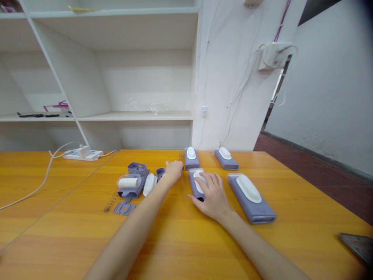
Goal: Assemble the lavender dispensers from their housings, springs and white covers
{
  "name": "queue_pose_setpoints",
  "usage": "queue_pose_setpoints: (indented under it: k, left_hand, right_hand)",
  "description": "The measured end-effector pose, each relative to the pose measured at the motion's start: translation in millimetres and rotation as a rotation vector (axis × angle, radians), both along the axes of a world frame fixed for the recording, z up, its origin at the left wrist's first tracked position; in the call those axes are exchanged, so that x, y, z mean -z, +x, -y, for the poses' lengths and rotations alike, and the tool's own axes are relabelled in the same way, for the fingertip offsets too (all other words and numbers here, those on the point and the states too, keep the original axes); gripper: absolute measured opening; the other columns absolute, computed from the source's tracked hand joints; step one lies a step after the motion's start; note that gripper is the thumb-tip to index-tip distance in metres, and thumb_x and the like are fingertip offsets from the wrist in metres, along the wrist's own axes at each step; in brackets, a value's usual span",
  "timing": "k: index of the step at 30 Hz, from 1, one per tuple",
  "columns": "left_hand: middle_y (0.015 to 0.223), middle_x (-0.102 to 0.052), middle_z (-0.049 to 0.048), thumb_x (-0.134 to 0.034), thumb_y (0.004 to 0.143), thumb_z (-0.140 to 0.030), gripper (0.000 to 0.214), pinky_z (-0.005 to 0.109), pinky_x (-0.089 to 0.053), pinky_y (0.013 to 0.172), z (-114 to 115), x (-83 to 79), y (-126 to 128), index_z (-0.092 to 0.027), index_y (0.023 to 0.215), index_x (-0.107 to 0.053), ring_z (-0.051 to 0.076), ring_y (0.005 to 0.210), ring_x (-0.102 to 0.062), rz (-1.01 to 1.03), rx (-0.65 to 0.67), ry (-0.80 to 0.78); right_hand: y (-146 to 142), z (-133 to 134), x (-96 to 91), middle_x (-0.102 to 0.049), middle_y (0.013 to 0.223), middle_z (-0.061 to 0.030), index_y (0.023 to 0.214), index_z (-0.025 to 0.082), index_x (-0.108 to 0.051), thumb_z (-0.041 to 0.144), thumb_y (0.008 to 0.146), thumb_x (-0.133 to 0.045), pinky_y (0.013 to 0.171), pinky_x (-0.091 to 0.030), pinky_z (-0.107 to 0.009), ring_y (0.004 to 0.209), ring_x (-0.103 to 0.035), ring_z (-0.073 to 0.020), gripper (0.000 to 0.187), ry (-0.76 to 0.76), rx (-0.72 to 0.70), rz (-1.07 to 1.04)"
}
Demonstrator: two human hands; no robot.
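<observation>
My right hand (214, 196) lies over a flat purple case (192, 179) topped with a white oval piece (198, 179); its thumb is at the near left edge and the fingers are across the top and right side. Farther left, my left hand (174, 172) is closed, its fingertips mostly hidden and whatever they hold unclear. Behind it a coil spring (181, 156) stands near a second purple case (191, 163). Beside my left wrist are a small purple part (160, 174) and a loose white oval piece (150, 184).
Several purple parts and a clear box with a white roll (128, 182) sit at left, near a spring (110, 202) and flat cut-out piece (124, 209). More cases (227, 161) (253, 206) stand right. A phone (358, 245) and power strip (83, 154) lie farther out.
</observation>
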State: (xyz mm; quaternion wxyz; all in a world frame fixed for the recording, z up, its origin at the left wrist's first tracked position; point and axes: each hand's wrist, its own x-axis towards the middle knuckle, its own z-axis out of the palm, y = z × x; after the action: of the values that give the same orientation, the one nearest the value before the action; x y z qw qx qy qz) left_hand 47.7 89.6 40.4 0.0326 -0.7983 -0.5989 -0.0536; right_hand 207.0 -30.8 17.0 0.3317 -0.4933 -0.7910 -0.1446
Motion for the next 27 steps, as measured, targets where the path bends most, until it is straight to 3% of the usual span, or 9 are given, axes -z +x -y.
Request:
queue_pose_setpoints:
  k: [3,6,10,13,20,24,27]
  left_hand:
    - [0.094,-0.065,0.0163,-0.040,0.082,-0.015,0.024,0.046,-0.035,0.084,1.0,-0.7,-2.2,-0.014,0.093,-0.062,0.028,0.092,-0.060,0.007,-0.011,0.005]
    - [0.097,-0.063,0.0168,-0.039,0.083,-0.015,0.026,0.045,-0.036,0.084,3.7,-3.9,-4.7,-0.014,0.094,-0.062,0.028,0.096,-0.059,0.019,-0.020,0.034]
    - [0.100,-0.061,0.0174,-0.037,0.082,-0.012,0.029,0.044,-0.036,0.083,7.5,-12.0,-8.1,-0.013,0.096,-0.062,0.028,0.098,-0.056,0.034,-0.036,0.087]
    - [0.099,-0.059,0.0166,-0.037,0.082,-0.011,0.028,0.042,-0.037,0.082,11.0,-18.5,-12.4,-0.014,0.095,-0.062,0.028,0.097,-0.055,0.043,-0.040,0.123]
    - [0.100,-0.055,0.0142,-0.033,0.087,-0.014,0.029,0.034,-0.039,0.081,18.1,-31.1,-26.5,-0.014,0.093,-0.061,0.024,0.097,-0.051,0.087,-0.015,0.226]
    - [0.090,-0.055,0.0099,-0.035,0.090,-0.023,0.028,0.030,-0.039,0.082,21.7,-35.3,-29.2,-0.015,0.085,-0.062,0.020,0.091,-0.050,0.303,0.100,0.385]
    - [0.083,-0.055,0.0057,-0.042,0.088,-0.023,0.022,0.027,-0.041,0.077,29.6,-34.8,-26.5,-0.016,0.080,-0.061,0.016,0.083,-0.051,0.518,0.206,0.402]
  right_hand:
    - [5.6,0.6,-0.1,-0.052,0.121,-0.0073,0.111,0.023,-0.054,0.020,0.071,-0.053,0.103,-0.004,-0.059,0.117,-0.038,-0.0279,0.040,0.030,0.003,0.014]
    - [10.9,0.2,0.6,-0.055,0.120,-0.0042,0.109,0.024,-0.055,0.009,0.067,-0.048,0.103,0.001,-0.059,0.120,-0.036,-0.0264,0.045,0.057,0.040,0.012]
    - [9.8,-1.8,2.1,-0.052,0.121,-0.0108,0.107,0.020,-0.057,0.020,0.076,-0.051,0.101,-0.012,-0.057,0.114,-0.041,-0.0295,0.032,0.036,0.208,-0.032]
    - [7.9,-3.9,3.6,-0.053,0.121,-0.0139,0.115,0.018,-0.053,0.028,0.081,-0.050,0.097,-0.020,-0.056,0.106,-0.046,-0.0297,0.036,0.004,0.249,-0.017]
    - [16.8,-8.5,1.8,-0.046,0.132,-0.0076,0.123,0.025,-0.047,0.011,0.078,-0.046,0.103,-0.010,-0.054,0.116,-0.041,-0.0242,0.047,-0.003,-0.031,0.122]
    - [19.6,-14.6,5.9,-0.041,0.132,-0.0117,0.121,0.021,-0.049,0.006,0.076,-0.046,0.100,-0.017,-0.053,0.119,-0.036,-0.0274,0.048,0.046,0.097,0.082]
    - [21.7,-18.9,11.0,-0.052,0.111,-0.0129,0.105,0.018,-0.058,0.010,0.079,-0.047,0.089,-0.030,-0.043,0.103,-0.045,-0.0255,0.029,0.039,0.176,0.037]
